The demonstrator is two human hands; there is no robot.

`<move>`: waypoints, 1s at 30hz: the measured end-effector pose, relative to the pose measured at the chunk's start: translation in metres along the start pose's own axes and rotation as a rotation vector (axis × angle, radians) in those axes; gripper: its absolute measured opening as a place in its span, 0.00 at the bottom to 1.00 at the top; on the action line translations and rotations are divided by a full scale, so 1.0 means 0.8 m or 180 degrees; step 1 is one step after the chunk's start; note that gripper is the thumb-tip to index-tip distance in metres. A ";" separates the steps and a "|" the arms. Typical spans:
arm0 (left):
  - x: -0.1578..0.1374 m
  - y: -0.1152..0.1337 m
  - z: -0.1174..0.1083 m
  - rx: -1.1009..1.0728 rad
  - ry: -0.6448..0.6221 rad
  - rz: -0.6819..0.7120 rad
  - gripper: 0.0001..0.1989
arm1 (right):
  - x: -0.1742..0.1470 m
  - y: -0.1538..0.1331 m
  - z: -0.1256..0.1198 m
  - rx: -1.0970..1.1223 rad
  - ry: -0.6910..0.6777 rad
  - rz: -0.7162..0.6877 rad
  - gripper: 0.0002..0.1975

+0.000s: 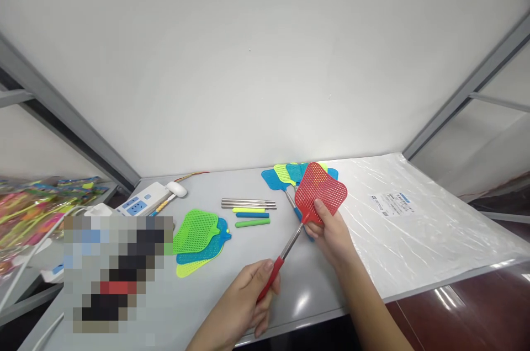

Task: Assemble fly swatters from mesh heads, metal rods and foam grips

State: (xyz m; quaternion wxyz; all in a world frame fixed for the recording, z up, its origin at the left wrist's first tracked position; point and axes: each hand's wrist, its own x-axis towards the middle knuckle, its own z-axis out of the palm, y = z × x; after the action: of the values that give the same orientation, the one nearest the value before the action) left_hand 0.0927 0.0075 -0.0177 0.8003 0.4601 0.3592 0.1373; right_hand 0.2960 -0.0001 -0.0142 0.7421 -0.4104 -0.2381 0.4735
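A red fly swatter (318,185) with a metal rod and a red grip is held aslant over the table by both my hands. Fingers of my left hand (256,290) wrap the red grip at its lower end. With my right hand (331,229) I pinch the base of the mesh head, thumb on top. Behind it lie several finished-looking swatters (274,180) in blue and yellow, partly covered by the red head. Left of centre are loose swatter heads, a green one (196,229) over a blue and a yellow one. Metal rods (248,203) and coloured grips (252,215) lie between.
A white power strip (147,199) with a plug and cables stands at the back left. White plastic sheeting (389,229) with a label covers the table's right part. Colourful packaged goods (45,202) fill a shelf at far left. A blurred-out patch hides the table's left front.
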 end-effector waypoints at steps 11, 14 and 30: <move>0.015 0.001 0.016 0.0181 -0.0110 0.0266 0.21 | -0.001 -0.007 0.008 -0.0398 0.0342 -0.0303 0.21; 0.027 -0.003 0.029 -0.0079 -0.0135 0.0390 0.21 | -0.006 -0.004 0.016 -0.0630 0.0208 -0.0241 0.18; 0.100 0.048 0.028 0.1345 0.0552 0.1501 0.18 | -0.043 0.009 -0.014 -0.3300 0.0026 -0.0548 0.15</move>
State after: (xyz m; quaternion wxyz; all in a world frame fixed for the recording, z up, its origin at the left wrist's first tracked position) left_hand 0.1691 0.0580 -0.0140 0.5997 0.6730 0.3302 0.2799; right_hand 0.2861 -0.0337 -0.0251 0.4788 -0.7045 -0.4711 0.2293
